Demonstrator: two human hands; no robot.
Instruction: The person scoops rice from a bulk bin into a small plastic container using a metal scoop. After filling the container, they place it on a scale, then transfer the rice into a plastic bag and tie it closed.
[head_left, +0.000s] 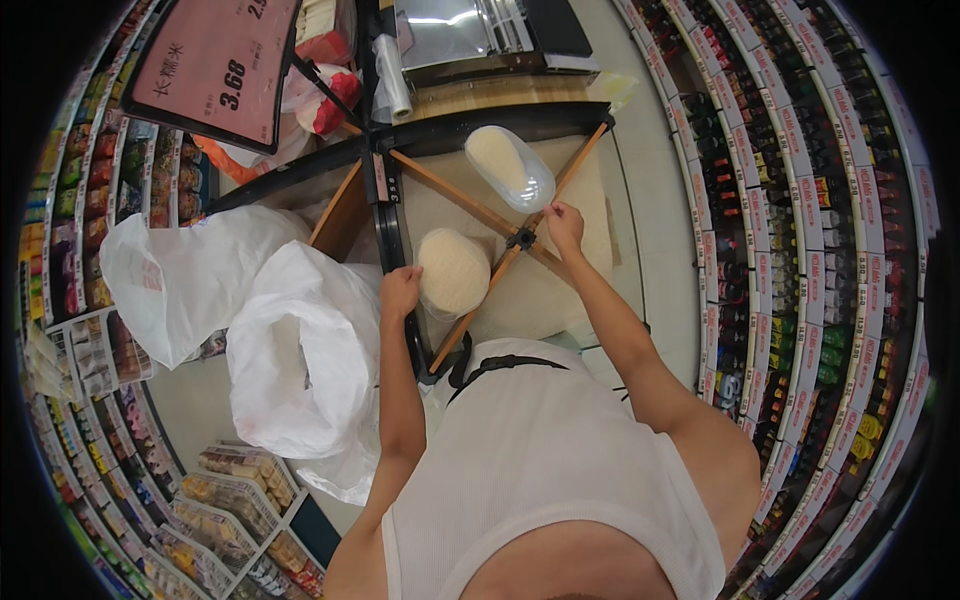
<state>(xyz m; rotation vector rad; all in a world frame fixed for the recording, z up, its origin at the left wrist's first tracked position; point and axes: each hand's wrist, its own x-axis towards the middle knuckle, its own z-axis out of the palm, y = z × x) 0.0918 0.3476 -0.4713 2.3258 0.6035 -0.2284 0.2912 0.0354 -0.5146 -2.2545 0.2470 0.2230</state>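
My right hand (564, 226) grips the handle end of a clear plastic scoop (536, 178) that carries a heap of pale rice (495, 155). The scoop is over the far part of a rice bin, above its black rim (525, 120) and wooden crossbars (457, 193). With my left hand (401, 291) I pinch the edge of a clear plastic bag (452, 274) that bulges round with rice. That bag is at the bin's left side, next to the black divider (390, 232). Loose rice (517, 307) lies in the bin below the crossbars.
Two white woven sacks (300, 375) (202, 262) stand open-mouthed on the left. A pink price sign (217, 67) overhangs the upper left. A roll of clear plastic bags (394, 82) lies beyond the bin. Bottle shelves (787, 300) line the right; packaged goods (232, 495) fill shelves at left.
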